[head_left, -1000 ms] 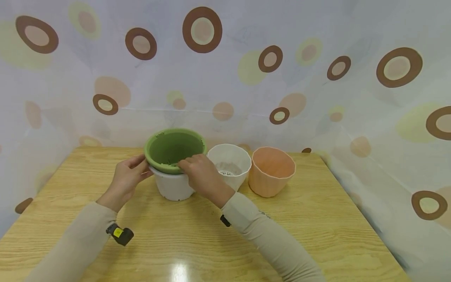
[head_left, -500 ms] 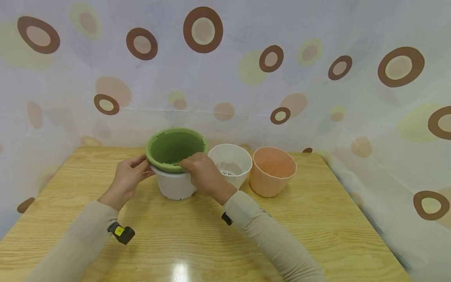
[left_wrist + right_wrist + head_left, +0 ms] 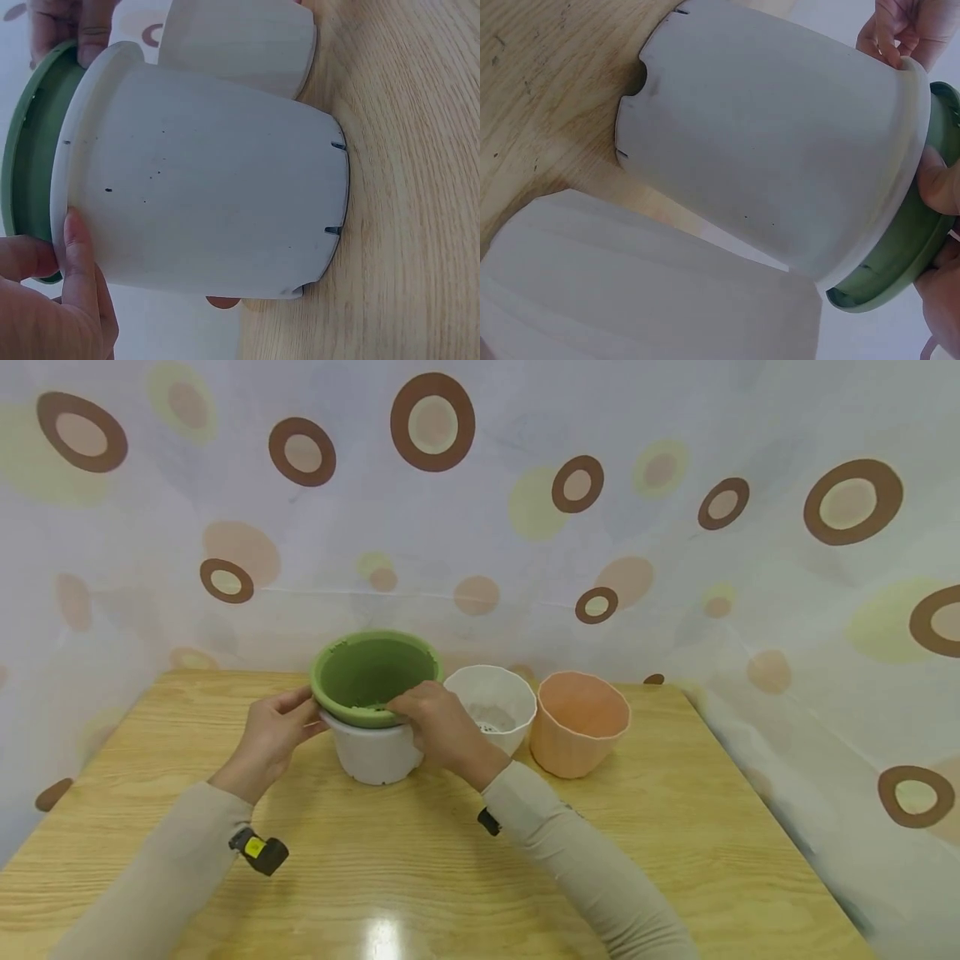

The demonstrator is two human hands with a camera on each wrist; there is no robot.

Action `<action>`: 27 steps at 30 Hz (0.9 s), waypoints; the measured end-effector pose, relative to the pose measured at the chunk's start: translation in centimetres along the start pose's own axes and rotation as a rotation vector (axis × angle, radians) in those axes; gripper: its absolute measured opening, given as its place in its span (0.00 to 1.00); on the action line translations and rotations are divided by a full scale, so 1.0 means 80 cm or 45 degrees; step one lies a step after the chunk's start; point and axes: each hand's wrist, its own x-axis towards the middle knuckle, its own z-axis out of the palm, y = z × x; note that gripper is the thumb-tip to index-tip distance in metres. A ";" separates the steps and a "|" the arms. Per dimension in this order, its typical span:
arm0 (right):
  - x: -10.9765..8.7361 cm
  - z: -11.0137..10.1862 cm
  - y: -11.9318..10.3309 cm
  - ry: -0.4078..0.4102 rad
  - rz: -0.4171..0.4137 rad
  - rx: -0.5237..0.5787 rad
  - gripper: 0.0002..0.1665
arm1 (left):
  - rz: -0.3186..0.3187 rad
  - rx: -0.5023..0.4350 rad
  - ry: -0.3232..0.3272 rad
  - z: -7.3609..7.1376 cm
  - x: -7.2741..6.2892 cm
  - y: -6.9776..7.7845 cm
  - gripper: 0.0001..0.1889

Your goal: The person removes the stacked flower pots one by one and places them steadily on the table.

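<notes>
A green flowerpot [image 3: 369,662] sits nested in a smooth white flowerpot [image 3: 372,757], its thick rim standing above the white one. My left hand [image 3: 272,737] is at the left side of both rims. In the left wrist view one fingertip [image 3: 77,229] lies on the white rim while another digit touches the green pot. My right hand [image 3: 442,727] grips the green rim from the front right, fingers over the inside. The right wrist view shows its thumb [image 3: 937,180] against the outside, just above the white rim. Crumbs lie in the green pot's bottom.
Right of the stack stands a second white pot [image 3: 489,687] with a wavy rim and holes in its base. Beside that one is an orange pot [image 3: 573,752]. All stand toward the back of the wooden table [image 3: 360,877], before a patterned curtain [image 3: 480,527].
My right hand has shifted slightly to the right along the green rim. The left hand stays at the rims, and the pots look nearly unmoved.
</notes>
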 end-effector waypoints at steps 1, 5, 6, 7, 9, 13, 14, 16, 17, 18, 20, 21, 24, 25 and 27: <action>0.000 -0.001 0.000 -0.007 -0.002 -0.002 0.19 | 0.000 0.006 0.000 0.000 0.000 0.000 0.26; 0.000 -0.005 -0.001 -0.022 -0.012 -0.028 0.19 | -0.001 0.032 0.000 0.000 0.000 -0.001 0.26; 0.001 -0.007 -0.001 -0.022 -0.013 -0.036 0.20 | -0.001 0.037 0.001 0.000 0.000 -0.001 0.26; 0.001 -0.008 -0.001 -0.024 -0.012 -0.043 0.20 | 0.000 0.040 0.001 0.000 0.000 -0.001 0.26; 0.002 -0.011 -0.001 -0.028 -0.006 -0.052 0.20 | -0.002 0.046 0.002 0.000 0.001 -0.001 0.25; 0.003 -0.015 -0.002 -0.045 -0.004 -0.060 0.21 | -0.007 0.054 -0.005 -0.001 0.001 -0.002 0.25; 0.003 -0.016 -0.002 -0.046 -0.006 -0.066 0.21 | -0.009 0.060 -0.007 -0.001 0.002 -0.002 0.25; 0.003 -0.017 -0.003 -0.041 -0.016 -0.079 0.21 | -0.010 0.066 -0.011 -0.001 0.002 -0.002 0.26; 0.003 -0.018 -0.003 -0.035 -0.023 -0.085 0.21 | -0.009 0.070 -0.012 -0.001 0.002 -0.002 0.25; 0.004 -0.019 -0.003 -0.029 -0.030 -0.092 0.21 | -0.007 0.074 -0.013 -0.001 0.001 -0.002 0.26; 0.005 -0.020 -0.002 -0.012 -0.046 -0.107 0.20 | -0.002 0.077 -0.014 -0.001 0.001 -0.002 0.26; 0.005 -0.021 -0.002 -0.004 -0.053 -0.115 0.20 | 0.001 0.079 -0.015 -0.001 0.001 -0.003 0.26; 0.006 -0.023 -0.002 0.014 -0.072 -0.146 0.17 | 0.009 0.079 -0.021 0.000 0.001 -0.002 0.26; 0.007 -0.024 -0.002 0.020 -0.079 -0.158 0.16 | 0.011 0.073 -0.024 -0.001 0.001 -0.002 0.26; 0.008 -0.025 -0.002 0.031 -0.088 -0.173 0.14 | 0.012 0.064 -0.031 -0.001 0.001 -0.001 0.26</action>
